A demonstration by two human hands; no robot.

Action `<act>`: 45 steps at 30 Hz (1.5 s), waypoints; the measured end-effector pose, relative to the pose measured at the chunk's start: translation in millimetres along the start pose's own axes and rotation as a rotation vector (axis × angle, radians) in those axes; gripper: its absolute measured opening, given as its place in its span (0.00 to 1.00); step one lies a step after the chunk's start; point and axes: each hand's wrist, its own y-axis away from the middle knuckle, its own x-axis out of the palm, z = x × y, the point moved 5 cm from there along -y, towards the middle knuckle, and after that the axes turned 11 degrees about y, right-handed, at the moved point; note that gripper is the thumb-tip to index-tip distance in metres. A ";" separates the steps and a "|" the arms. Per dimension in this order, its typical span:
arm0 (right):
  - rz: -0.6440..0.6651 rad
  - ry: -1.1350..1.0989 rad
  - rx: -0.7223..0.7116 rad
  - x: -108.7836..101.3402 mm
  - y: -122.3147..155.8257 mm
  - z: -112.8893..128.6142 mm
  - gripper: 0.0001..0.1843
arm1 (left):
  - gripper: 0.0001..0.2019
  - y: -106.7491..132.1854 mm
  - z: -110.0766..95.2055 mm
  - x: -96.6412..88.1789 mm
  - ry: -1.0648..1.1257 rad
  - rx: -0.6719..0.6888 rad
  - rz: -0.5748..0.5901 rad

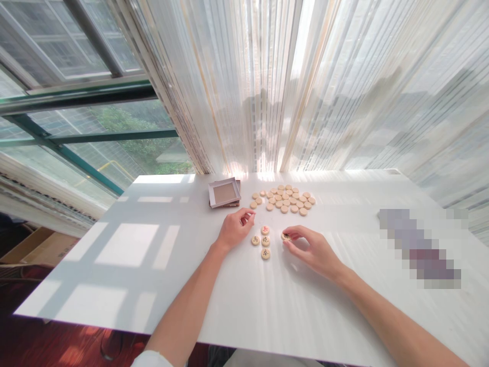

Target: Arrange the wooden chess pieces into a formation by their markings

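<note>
Between the thumb and fingers of my right hand [311, 250] is a Chinese chess piece [284, 237], pale wood with a black character, at table height right of a small group. That group has a piece with a red character [265, 230] at its far end. Below it lies a black-lettered piece [265, 241], with another black-lettered piece [255, 240] on its left and a third black-lettered piece [265, 254] nearest me. My left hand [237, 227] is closed just left of the group, its fingers curled and no piece showing in them.
Farther back on the white table [214, 306] lies a loose cluster of several blank-looking Chinese chess pieces [286, 203]. A shallow open box [224, 193] sits left of them. A blurred-out object [420, 250] lies at the right. Sheer curtains [244, 102] hang behind the table.
</note>
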 end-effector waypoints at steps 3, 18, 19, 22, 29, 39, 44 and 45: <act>0.024 0.037 -0.017 3.3 1.2 1.4 0.08 | 0.08 -0.4 0.0 0.2 -0.011 -0.002 -0.001; 0.064 0.196 -0.235 18.5 -4.5 9.6 0.08 | 0.09 -0.8 2.4 3.1 -0.047 -0.031 -0.005; 0.073 0.201 -0.246 18.6 -5.0 10.4 0.07 | 0.09 -1.0 2.8 3.1 -0.045 -0.029 -0.004; 0.083 0.208 -0.263 17.2 -6.0 12.8 0.04 | 0.09 -1.1 2.7 3.1 -0.037 -0.020 0.000; 0.066 0.195 -0.272 14.9 -5.8 14.2 0.06 | 0.09 1.9 -4.8 3.0 -0.023 -0.010 0.028; 0.078 0.190 -0.239 16.7 -5.3 9.4 0.06 | 0.10 1.9 -7.9 3.4 -0.062 -0.012 0.026; 0.087 0.184 -0.235 16.3 -6.2 9.3 0.06 | 0.10 1.9 -7.6 3.5 -0.072 -0.007 0.026; 0.088 0.184 -0.236 16.2 -6.4 9.5 0.06 | 0.10 1.9 -7.3 3.6 -0.072 -0.008 0.029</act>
